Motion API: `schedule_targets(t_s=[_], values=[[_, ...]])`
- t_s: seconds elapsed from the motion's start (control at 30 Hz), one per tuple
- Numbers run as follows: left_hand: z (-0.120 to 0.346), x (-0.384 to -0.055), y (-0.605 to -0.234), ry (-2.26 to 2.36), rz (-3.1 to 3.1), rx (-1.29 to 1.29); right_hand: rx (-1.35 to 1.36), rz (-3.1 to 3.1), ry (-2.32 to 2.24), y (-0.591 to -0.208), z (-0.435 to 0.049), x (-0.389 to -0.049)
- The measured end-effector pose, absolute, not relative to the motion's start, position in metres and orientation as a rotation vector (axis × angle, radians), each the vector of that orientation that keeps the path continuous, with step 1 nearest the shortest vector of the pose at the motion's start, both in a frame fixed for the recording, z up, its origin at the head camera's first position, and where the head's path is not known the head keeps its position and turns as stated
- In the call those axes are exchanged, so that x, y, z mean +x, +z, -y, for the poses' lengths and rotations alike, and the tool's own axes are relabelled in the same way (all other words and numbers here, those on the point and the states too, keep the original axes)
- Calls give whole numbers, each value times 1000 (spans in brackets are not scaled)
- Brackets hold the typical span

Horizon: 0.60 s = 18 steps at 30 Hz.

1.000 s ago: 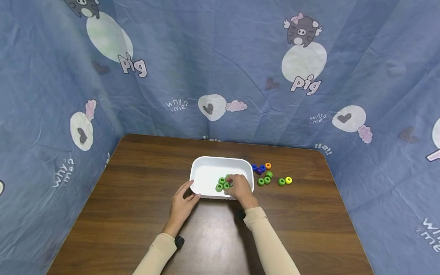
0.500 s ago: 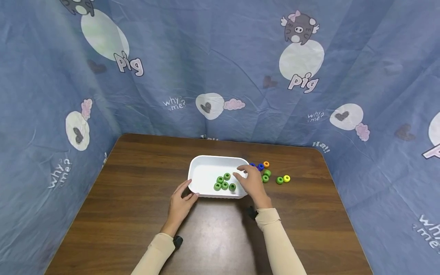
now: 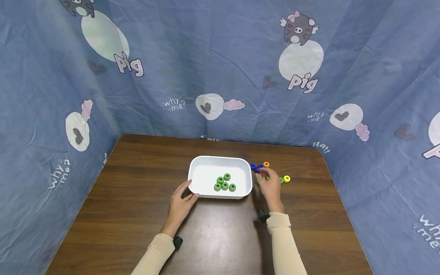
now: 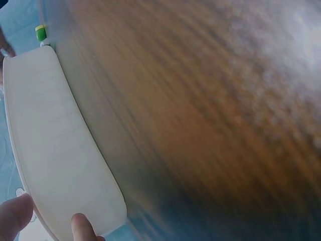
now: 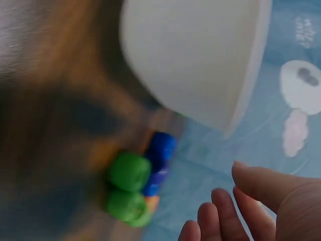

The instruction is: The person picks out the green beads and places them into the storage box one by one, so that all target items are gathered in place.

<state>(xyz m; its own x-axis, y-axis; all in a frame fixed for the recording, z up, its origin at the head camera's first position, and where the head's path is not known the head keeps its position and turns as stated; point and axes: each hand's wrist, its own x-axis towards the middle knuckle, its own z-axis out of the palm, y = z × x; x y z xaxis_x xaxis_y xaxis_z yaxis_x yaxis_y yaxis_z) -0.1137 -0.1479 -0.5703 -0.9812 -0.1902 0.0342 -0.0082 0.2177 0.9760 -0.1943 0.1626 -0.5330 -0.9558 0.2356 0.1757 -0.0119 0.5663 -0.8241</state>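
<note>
Spread left grip (image 3: 180, 204) touches white tray (image 3: 206, 172); right grip (image 3: 270, 187) — parted, empty — partly hides green beads (image 5: 129, 171) beside blue beads (image 5: 162, 145).

We record a curtained-off tabletop workspace, room type undeterminable: one brown wood-grain table (image 3: 120, 183), round-cornered; blue cartoon-pig-printed fabric hangings (image 3: 213, 65) behind and both sides of the table.

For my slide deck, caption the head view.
Left hand touches a white rectangular tray holding five ring-shaped green beads; right hand beside small round blue beads.
</note>
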Motion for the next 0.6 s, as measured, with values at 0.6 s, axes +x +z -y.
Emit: schedule_targets(t_s=[0.6], values=[[142,-100,-528,-1877,2356,189,-348,2623,1274,-573,-171,-194]])
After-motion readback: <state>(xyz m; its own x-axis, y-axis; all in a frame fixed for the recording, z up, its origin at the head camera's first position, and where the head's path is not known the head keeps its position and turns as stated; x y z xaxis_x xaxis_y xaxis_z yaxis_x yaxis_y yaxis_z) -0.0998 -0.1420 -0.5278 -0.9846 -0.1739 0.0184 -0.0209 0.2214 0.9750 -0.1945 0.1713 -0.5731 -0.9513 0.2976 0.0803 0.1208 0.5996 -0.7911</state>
